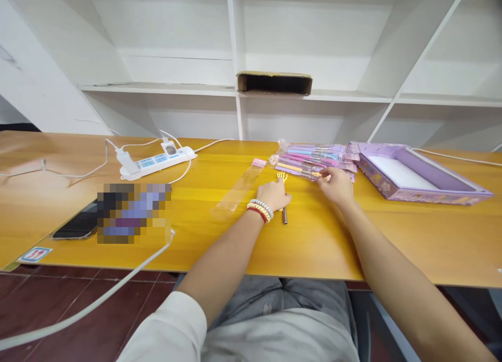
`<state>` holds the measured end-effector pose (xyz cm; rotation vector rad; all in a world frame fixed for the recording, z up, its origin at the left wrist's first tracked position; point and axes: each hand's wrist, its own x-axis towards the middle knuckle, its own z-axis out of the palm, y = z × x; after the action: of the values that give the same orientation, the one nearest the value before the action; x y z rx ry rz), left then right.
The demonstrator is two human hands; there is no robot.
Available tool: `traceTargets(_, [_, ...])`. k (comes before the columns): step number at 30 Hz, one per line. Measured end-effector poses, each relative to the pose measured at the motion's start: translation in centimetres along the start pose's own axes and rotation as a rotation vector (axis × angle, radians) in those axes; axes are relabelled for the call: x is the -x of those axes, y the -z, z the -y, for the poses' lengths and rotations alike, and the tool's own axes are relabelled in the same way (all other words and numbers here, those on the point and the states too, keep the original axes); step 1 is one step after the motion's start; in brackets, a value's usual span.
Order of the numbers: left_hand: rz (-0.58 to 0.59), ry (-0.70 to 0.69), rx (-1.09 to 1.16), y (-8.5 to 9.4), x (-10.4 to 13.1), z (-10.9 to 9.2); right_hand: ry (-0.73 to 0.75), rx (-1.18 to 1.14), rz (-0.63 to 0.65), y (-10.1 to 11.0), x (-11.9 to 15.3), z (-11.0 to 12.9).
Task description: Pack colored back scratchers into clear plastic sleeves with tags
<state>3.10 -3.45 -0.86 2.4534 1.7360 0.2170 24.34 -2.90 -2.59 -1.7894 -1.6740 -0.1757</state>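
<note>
On the wooden table, my left hand (273, 195) closes over a small yellow back scratcher (282, 176). Its hand-shaped head shows beyond my fingers and a metal end points toward me. To the left of that hand lies a flat, clear plastic sleeve (237, 188) with a pink header. My right hand (336, 185) pinches the near end of a yellow-and-metal stick (292, 169) at the front of a pile of wrapped sticks (309, 154). Whether this stick is bagged, I cannot tell. The pile holds several pink, blue and purple ones in clear bags.
A purple open box (431, 195) stands right of the pile. At the left are a white power strip (159, 163) with cables, a black phone (76, 223) and a blurred patch. A cardboard box (274, 83) sits on the white shelf (345, 95) behind.
</note>
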Motion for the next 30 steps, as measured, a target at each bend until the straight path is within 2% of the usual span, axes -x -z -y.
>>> traceTargets(4, [-0.001,-0.038,-0.048,0.1,0.0,-0.1,0.001,0.176,0.008,-0.3,-0.1,-0.7])
traceTargets(9, [-0.005,-0.024,-0.061,0.2,0.1,-0.2,-0.058,0.238,0.04,-0.9,0.0,-0.7])
traceTargets(13, [-0.024,0.031,-0.033,0.2,0.1,-0.2,-0.068,0.219,0.063,-1.2,-0.1,-0.9])
traceTargets(20, [-0.046,0.101,0.009,0.3,0.0,0.1,-0.036,0.124,-0.068,-1.4,-0.5,-1.1])
traceTargets(25, [-0.059,0.15,0.036,0.2,-0.2,0.4,-0.053,0.059,-0.08,-1.6,-0.7,-1.2])
traceTargets(30, [-0.128,0.189,0.096,0.6,-0.4,0.7,-0.078,-0.005,-0.113,-1.4,-0.9,-1.4])
